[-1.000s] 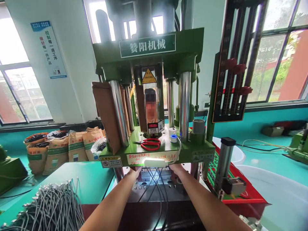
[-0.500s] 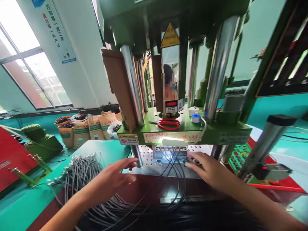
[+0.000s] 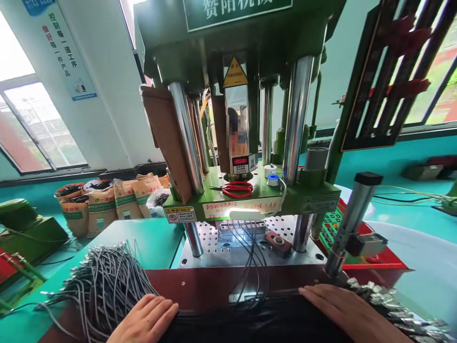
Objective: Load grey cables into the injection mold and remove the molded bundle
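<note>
Both hands lay flat and empty, fingers spread, at the green moulding press's (image 3: pixel 228 143) near edge: left hand (image 3: pixel 144 319) beside the grey cable bundle (image 3: pixel 103 286), right hand (image 3: pixel 342 309) pinning black cables (image 3: pixel 253 267) running into the mould.

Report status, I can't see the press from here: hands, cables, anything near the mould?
Left hand flat on grey cable bundle. Right hand flat on black cables. Black cables run under the press platen.

daylight floods in from the windows (image 3: pixel 39 128) on my left and right, blowing them out white. a small lamp (image 3: pixel 246 215) glares under the green press (image 3: pixel 250 85). wide-angle bending warps the edges; my view stays fairly sharp, shadows soft.
</note>
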Action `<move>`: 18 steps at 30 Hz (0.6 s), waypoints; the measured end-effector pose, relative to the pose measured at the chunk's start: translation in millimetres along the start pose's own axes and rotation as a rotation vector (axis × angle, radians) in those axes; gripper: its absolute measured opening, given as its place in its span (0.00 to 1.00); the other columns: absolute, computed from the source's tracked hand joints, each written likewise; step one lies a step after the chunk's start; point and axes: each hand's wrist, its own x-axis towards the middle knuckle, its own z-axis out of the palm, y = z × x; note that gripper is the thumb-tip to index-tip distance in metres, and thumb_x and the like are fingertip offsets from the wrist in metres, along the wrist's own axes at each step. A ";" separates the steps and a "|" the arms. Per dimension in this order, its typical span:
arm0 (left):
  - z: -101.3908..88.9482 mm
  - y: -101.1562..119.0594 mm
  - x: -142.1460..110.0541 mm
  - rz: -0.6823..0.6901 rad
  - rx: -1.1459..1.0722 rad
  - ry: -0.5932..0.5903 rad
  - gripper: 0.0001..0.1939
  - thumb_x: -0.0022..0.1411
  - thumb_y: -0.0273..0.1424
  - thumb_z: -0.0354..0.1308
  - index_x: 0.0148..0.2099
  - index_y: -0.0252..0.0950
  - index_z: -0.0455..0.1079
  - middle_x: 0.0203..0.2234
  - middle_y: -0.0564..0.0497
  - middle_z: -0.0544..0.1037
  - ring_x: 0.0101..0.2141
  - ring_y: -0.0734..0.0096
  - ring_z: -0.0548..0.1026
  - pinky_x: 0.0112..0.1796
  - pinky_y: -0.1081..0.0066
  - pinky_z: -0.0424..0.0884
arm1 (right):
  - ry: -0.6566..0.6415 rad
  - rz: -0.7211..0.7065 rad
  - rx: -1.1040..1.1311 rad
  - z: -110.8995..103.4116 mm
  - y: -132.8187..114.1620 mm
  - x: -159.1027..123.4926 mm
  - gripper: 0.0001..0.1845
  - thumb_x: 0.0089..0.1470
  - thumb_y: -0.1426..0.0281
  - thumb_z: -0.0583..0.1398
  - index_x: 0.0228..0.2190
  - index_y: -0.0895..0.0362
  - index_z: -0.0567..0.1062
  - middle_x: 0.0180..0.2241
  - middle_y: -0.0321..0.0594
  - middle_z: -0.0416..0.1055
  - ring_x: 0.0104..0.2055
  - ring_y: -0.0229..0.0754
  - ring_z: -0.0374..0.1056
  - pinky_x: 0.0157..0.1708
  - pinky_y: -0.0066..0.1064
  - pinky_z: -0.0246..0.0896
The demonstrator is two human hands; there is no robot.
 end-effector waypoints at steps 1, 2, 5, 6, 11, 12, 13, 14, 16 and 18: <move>-2.0 -3.1 5.1 -0.002 -0.021 -0.030 0.39 0.51 0.51 0.58 0.62 0.44 0.57 0.50 0.48 0.73 0.48 0.56 0.72 0.54 0.60 0.62 | 0.002 0.026 0.052 -6.3 -5.8 3.3 0.41 0.43 0.49 0.63 0.58 0.34 0.57 0.62 0.36 0.52 0.64 0.58 0.45 0.61 0.52 0.45; -4.2 -4.9 10.8 -0.025 -0.043 -0.052 0.39 0.49 0.54 0.59 0.60 0.43 0.60 0.50 0.47 0.73 0.47 0.54 0.72 0.53 0.58 0.62 | 0.018 0.047 0.111 -13.3 -13.1 10.5 0.37 0.44 0.50 0.63 0.56 0.35 0.61 0.61 0.37 0.54 0.63 0.57 0.48 0.60 0.49 0.47; -12.8 -2.7 29.9 -0.144 -0.106 -0.129 0.37 0.47 0.54 0.59 0.57 0.44 0.64 0.49 0.47 0.73 0.47 0.53 0.71 0.53 0.56 0.61 | 0.163 0.075 0.277 -34.5 -41.6 59.2 0.24 0.55 0.52 0.54 0.50 0.45 0.71 0.54 0.41 0.66 0.56 0.50 0.62 0.55 0.40 0.57; -16.1 -0.4 35.5 -0.180 -0.127 -0.158 0.37 0.47 0.53 0.60 0.57 0.44 0.64 0.48 0.48 0.73 0.48 0.54 0.71 0.53 0.56 0.61 | 0.228 0.077 0.294 -39.6 -50.9 82.4 0.24 0.56 0.54 0.53 0.51 0.50 0.71 0.53 0.42 0.67 0.54 0.49 0.63 0.54 0.37 0.57; -26.7 5.1 41.9 -0.217 -0.238 -0.177 0.36 0.43 0.50 0.64 0.55 0.44 0.66 0.48 0.48 0.74 0.47 0.54 0.70 0.53 0.57 0.62 | 0.343 0.224 0.188 -37.3 -71.9 188.1 0.20 0.59 0.70 0.50 0.50 0.65 0.70 0.44 0.54 0.73 0.48 0.49 0.68 0.48 0.38 0.59; -27.9 4.3 40.2 -0.199 -0.268 -0.175 0.36 0.43 0.49 0.65 0.55 0.46 0.66 0.49 0.48 0.73 0.48 0.54 0.70 0.53 0.58 0.61 | 0.350 0.236 0.167 -33.3 -71.4 199.9 0.19 0.59 0.71 0.51 0.49 0.66 0.70 0.45 0.54 0.72 0.49 0.49 0.67 0.49 0.39 0.58; -29.3 3.6 38.8 -0.179 -0.304 -0.182 0.36 0.44 0.48 0.65 0.56 0.47 0.64 0.51 0.49 0.72 0.50 0.54 0.69 0.54 0.59 0.61 | 0.354 0.239 0.149 -29.3 -70.0 208.0 0.18 0.59 0.72 0.51 0.48 0.66 0.71 0.46 0.54 0.71 0.50 0.48 0.66 0.50 0.40 0.58; -31.2 3.4 38.7 -0.170 -0.343 -0.189 0.36 0.46 0.48 0.64 0.58 0.49 0.63 0.53 0.50 0.70 0.52 0.54 0.67 0.55 0.59 0.60 | 0.354 0.235 0.133 -25.6 -68.3 213.1 0.17 0.60 0.72 0.51 0.47 0.65 0.71 0.47 0.53 0.71 0.50 0.47 0.66 0.50 0.41 0.57; -36.4 5.8 44.8 -0.229 -0.422 -0.200 0.31 0.54 0.47 0.58 0.60 0.53 0.59 0.57 0.52 0.65 0.56 0.55 0.63 0.57 0.59 0.58 | 0.347 0.225 0.103 -20.0 -64.6 216.9 0.15 0.60 0.72 0.52 0.45 0.64 0.72 0.46 0.49 0.71 0.49 0.44 0.66 0.51 0.40 0.57; -41.6 12.0 61.9 -0.347 -0.490 -0.183 0.26 0.61 0.45 0.49 0.61 0.53 0.58 0.60 0.55 0.61 0.59 0.56 0.59 0.58 0.57 0.56 | 0.336 0.226 0.070 -16.9 -61.5 216.9 0.14 0.60 0.73 0.51 0.45 0.64 0.72 0.45 0.50 0.71 0.49 0.44 0.66 0.51 0.41 0.57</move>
